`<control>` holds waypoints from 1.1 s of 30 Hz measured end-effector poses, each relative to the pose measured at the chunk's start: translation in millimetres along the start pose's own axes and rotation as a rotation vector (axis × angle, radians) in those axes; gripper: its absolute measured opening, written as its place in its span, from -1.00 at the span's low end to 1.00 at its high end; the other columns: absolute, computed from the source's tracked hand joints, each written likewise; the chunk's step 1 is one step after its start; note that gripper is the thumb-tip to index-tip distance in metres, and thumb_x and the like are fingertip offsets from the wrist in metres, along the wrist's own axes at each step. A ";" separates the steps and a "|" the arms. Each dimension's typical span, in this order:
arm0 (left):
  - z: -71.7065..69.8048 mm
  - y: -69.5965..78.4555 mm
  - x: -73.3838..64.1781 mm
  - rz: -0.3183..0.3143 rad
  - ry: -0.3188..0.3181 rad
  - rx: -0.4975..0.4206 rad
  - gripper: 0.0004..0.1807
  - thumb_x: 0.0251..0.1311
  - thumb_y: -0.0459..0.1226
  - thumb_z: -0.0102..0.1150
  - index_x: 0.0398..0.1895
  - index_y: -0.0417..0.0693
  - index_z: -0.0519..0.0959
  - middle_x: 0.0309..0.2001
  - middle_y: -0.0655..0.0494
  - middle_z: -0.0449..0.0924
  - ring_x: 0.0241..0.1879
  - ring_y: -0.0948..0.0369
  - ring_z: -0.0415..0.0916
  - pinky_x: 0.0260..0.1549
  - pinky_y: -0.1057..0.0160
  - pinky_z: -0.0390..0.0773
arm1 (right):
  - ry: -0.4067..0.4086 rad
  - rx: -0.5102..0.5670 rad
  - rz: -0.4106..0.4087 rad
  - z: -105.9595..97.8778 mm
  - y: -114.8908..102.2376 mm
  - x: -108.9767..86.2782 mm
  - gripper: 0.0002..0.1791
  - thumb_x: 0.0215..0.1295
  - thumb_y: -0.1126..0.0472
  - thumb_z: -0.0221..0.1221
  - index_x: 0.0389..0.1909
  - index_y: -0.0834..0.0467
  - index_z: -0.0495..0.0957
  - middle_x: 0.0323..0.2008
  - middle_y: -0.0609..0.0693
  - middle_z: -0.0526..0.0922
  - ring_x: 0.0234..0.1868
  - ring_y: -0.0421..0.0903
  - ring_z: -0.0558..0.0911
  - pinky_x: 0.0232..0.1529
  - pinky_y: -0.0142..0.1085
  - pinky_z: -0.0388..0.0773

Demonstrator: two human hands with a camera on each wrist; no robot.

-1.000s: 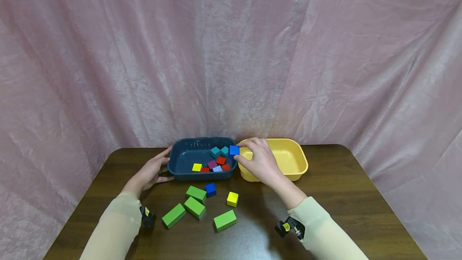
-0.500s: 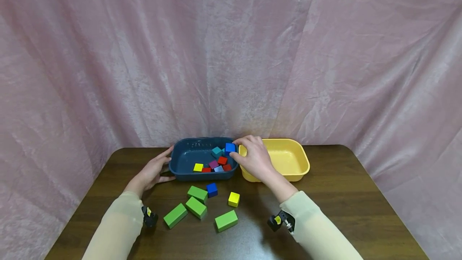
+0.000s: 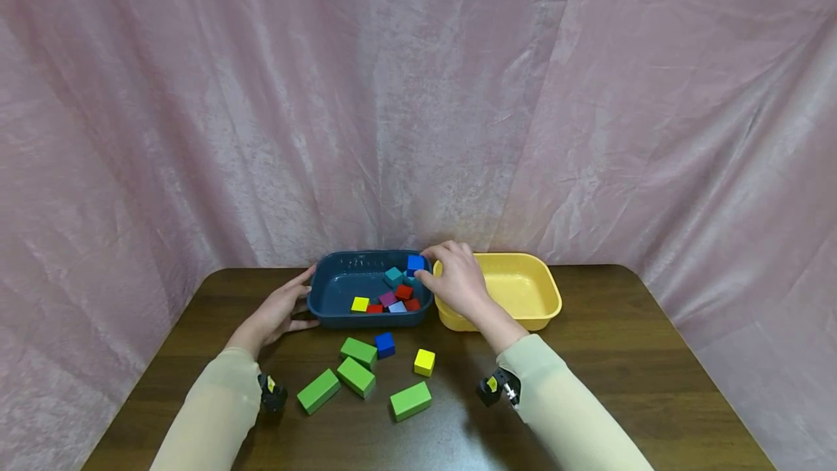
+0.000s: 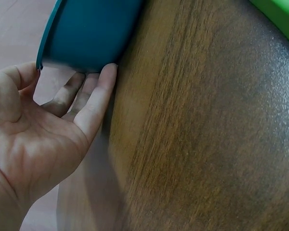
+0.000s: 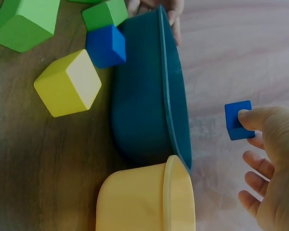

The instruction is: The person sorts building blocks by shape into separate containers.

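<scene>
My right hand (image 3: 459, 280) pinches a blue cube (image 3: 415, 265) between thumb and fingers, above the right end of the dark blue bin (image 3: 362, 320). In the right wrist view the cube (image 5: 239, 120) is held clear of the bin's rim, with the other fingers loosely bent. My left hand (image 3: 277, 313) rests its fairly straight, spread fingertips against the bin's left end. In the left wrist view its fingers (image 4: 98, 98) touch the bin's outer wall. Inside the bin lie several cubes: teal (image 3: 393, 277), red (image 3: 404, 292), purple (image 3: 388, 299), yellow (image 3: 360, 304) and pale blue (image 3: 397, 307).
A yellow bin (image 3: 523, 296) stands against the blue one's right end. On the wooden table (image 3: 588, 384) in front lie several green blocks (image 3: 410, 401), another blue cube (image 3: 385, 344) and a yellow cube (image 3: 424, 363). A pink curtain (image 3: 418, 93) hangs behind.
My right hand has moved left with the blue cube, from the gap between the bins to over the blue bin's right end. My left hand stays at the bin's left end.
</scene>
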State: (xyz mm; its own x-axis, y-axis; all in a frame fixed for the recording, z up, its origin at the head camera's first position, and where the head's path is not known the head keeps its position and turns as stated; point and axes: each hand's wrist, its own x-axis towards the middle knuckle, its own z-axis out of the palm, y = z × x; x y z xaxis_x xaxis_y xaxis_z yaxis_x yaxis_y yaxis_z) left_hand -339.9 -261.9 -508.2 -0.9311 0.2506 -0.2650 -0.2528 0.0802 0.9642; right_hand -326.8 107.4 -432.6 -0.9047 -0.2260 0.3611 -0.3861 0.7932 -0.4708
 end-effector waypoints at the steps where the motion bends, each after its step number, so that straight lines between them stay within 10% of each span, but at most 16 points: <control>1: 0.0 0.0 0.5 0.001 -0.001 0.001 -0.35 0.64 -0.19 -0.31 0.68 0.42 -0.13 0.57 -0.20 0.04 0.43 -0.19 0.24 0.12 -0.20 0.55 | 0.001 -0.009 0.003 0.9 0.3 1.6 -0.58 0.30 -0.09 0.38 0.07 0.05 0.72 0.07 -0.01 0.62 0.11 0.02 0.43 0.10 -0.10 0.43; 33: 0.3 0.9 3.9 0.002 -0.007 0.012 -0.34 0.63 -0.19 -0.29 0.68 0.40 -0.13 0.59 -0.19 -0.01 0.41 -0.18 0.26 0.13 -0.21 0.53 | 0.001 0.012 0.003 -3.1 10.4 -2.8 -0.51 0.32 -0.03 0.37 0.21 0.05 0.65 0.14 0.01 0.61 0.13 0.03 0.42 0.15 -0.06 0.43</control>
State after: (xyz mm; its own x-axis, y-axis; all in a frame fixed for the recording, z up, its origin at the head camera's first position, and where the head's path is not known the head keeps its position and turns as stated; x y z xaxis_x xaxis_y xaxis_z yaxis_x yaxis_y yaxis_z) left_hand -343.6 -260.5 -508.3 -0.9297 0.2577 -0.2633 -0.2480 0.0908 0.9645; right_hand -327.7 118.1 -436.0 -0.9059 -0.2229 0.3602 -0.3852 0.7872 -0.4816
